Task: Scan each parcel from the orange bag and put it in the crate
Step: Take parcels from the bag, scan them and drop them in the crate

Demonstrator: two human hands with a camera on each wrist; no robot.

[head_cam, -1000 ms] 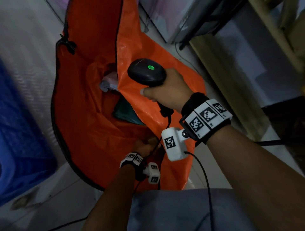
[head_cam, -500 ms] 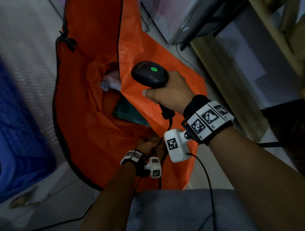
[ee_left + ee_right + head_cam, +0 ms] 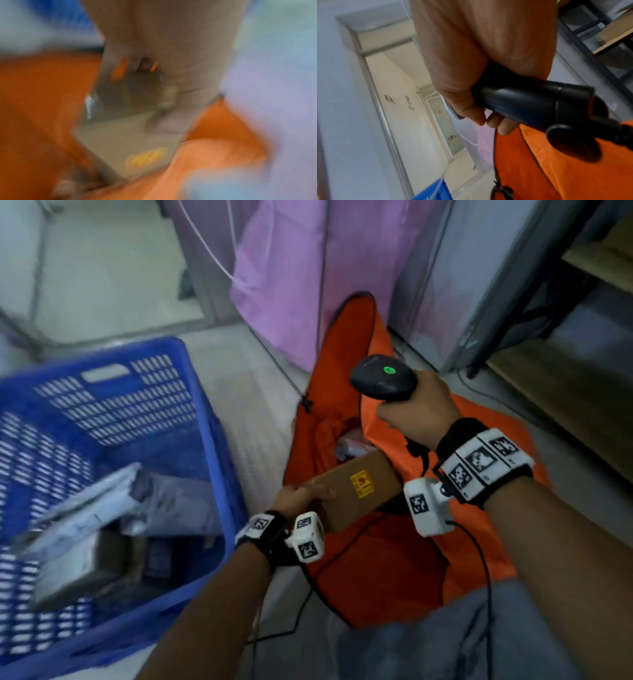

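Where a second ago it groped in the orange bag, the left hand now grips a brown box above it, right hand clasping the scanner at one o'clock, parcels filling the blue crate at nine.

Head camera looks steeply down over both forearms onto the floor. Left wrist camera, close and blurred, faces the brown parcel. Right wrist camera looks along the scanner. All share the orange bag.
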